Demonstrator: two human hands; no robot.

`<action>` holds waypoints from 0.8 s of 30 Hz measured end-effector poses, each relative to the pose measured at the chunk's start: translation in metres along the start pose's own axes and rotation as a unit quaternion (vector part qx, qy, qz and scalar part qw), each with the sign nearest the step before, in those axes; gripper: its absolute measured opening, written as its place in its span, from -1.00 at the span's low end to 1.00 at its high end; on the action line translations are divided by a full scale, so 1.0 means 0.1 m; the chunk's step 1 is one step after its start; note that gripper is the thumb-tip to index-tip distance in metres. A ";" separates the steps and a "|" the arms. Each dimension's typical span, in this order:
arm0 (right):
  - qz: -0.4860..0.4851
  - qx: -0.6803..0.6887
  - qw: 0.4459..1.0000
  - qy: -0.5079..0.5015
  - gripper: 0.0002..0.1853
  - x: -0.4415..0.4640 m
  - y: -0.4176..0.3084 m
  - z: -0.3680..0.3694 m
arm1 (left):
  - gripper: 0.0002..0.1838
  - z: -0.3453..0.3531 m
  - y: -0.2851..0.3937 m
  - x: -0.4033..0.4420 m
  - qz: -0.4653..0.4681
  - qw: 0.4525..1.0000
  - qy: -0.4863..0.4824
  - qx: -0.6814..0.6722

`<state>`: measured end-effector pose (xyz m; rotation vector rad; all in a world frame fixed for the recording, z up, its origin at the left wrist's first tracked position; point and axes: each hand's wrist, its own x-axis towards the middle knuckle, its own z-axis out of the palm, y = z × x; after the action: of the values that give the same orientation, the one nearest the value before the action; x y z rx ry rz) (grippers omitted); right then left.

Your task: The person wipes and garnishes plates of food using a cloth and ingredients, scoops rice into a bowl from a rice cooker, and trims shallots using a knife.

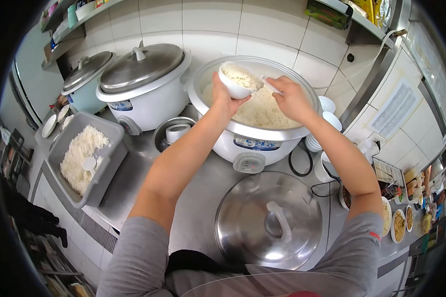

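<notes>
My left hand (226,97) is closed around a white bowl (236,90), tilted over the open rice cooker (255,140). Cooked rice (240,75) fills the bowl. Gripped in my right hand (293,99) is a white rice paddle (272,86), its tip at the bowl's right rim. Below both hands, a large mass of rice (262,111) lies inside the cooker. The cooker's metal lid (250,218) rests on the steel counter (195,198) in front of me, handle up.
Two lidded rice cookers (146,74) (86,79) stand to the left. A grey tub (115,171) holds more rice and a scoop (89,164). White bowls (330,119) are stacked right of the open cooker. Black cables (302,173) lie nearby. Food dishes (398,225) line the far right.
</notes>
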<state>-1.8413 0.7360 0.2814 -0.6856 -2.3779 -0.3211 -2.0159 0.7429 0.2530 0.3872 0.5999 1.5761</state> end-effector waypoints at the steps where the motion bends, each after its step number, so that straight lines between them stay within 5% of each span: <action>1: 0.203 0.181 0.962 -0.002 -0.59 0.03 0.01 -0.04 | -0.40 0.01 0.00 -0.01 0.012 1.000 -0.011 -0.014; 2: 0.390 0.347 0.853 -0.006 -0.58 0.06 0.01 -0.09 | -0.40 0.03 0.02 -0.02 0.012 1.000 -0.013 -0.015; 3: 0.390 0.346 0.853 -0.005 -0.58 0.02 0.00 -0.02 | -0.41 0.05 0.03 -0.04 0.036 0.998 -0.033 -0.033; 5: 0.489 0.487 0.723 -0.017 -0.56 -0.09 -0.06 0.19 | -0.41 0.09 0.05 -0.02 0.061 0.995 -0.059 -0.049; 7: 0.455 0.518 0.724 0.000 -0.53 -0.06 -0.33 0.17 | -0.40 0.09 0.01 0.06 0.101 0.986 -0.124 -0.057; 10: 0.309 0.255 0.916 -0.007 -0.48 -0.06 -0.42 0.25 | -0.40 0.15 -0.07 0.04 0.123 0.987 -0.064 -0.079; 11: 0.309 0.255 0.916 -0.006 -0.48 -0.10 -0.38 0.34 | -0.40 0.18 -0.06 0.01 0.124 0.987 -0.065 -0.079; 13: 0.119 0.020 0.989 0.087 -0.49 -0.15 -0.35 0.49 | -0.42 0.20 -0.04 -0.06 0.123 0.991 -0.039 -0.044; 17: 0.107 0.004 0.994 0.038 -0.50 -0.07 -0.42 0.33 | -0.41 0.12 -0.03 0.00 0.097 0.993 -0.048 -0.041; 18: 0.246 0.195 0.949 0.015 -0.50 0.01 -0.38 0.20 | -0.41 0.09 0.01 0.01 0.091 0.994 -0.046 -0.050; 19: 0.372 0.376 0.849 -0.011 -0.51 0.06 -0.38 0.11 | -0.41 0.05 0.02 0.02 0.084 0.994 -0.041 -0.060; 20: 0.419 0.476 0.771 0.063 -0.54 0.08 -0.40 0.06 | -0.41 0.02 0.00 0.08 0.084 0.994 -0.040 -0.062; 21: 0.419 0.476 0.771 0.062 -0.54 0.05 -0.43 0.12 | -0.41 0.01 -0.01 0.14 0.129 0.986 -0.036 -0.100; 23: 0.516 0.610 0.599 0.054 -0.60 0.01 -0.57 0.32 | -0.41 0.04 -0.01 0.19 0.175 0.974 -0.039 -0.138; 24: 0.500 0.647 0.573 0.058 -0.65 0.04 -0.75 0.32 | -0.40 0.07 -0.03 0.15 0.184 0.970 -0.036 -0.154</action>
<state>-1.9011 0.6873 0.2550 -0.9540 -1.1014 1.6171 -2.0109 0.7587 0.2555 0.3312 0.2254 1.9660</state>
